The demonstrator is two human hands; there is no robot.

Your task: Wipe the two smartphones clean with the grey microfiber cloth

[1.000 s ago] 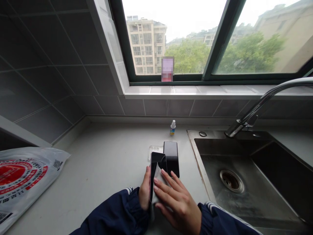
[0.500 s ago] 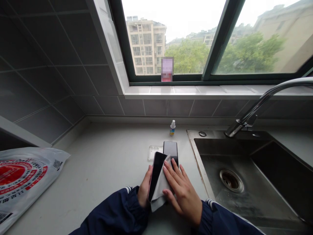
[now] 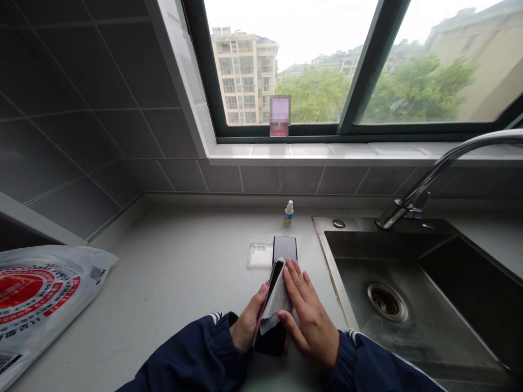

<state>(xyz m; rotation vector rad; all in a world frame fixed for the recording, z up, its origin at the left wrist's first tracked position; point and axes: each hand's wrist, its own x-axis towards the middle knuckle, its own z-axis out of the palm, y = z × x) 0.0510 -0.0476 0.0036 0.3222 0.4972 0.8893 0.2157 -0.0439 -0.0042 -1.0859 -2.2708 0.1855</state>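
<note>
One phone (image 3: 270, 343), one grey cloth (image 3: 278, 302): wiping looks under way left of the sink (image 3: 359, 224), apparently unfinished.
Nearest, the left hand (image 3: 248, 321) grasps the phone by its left edge, while the right hand (image 3: 312, 324) lays nearly straight fingers flat on the cloth, against the dark face. Its lower end and a left strip are bare; how clean it is cannot be told. Its long axis runs away from the body, far end leaning slightly sinkward, face seemingly tipped that way too. Beyond, still left of the sink, a second phone (image 3: 285, 248) lies beside a clear case (image 3: 260, 256); farther, a capped bottle (image 3: 289, 214) stands upright near the sink's far-left corner.
</note>
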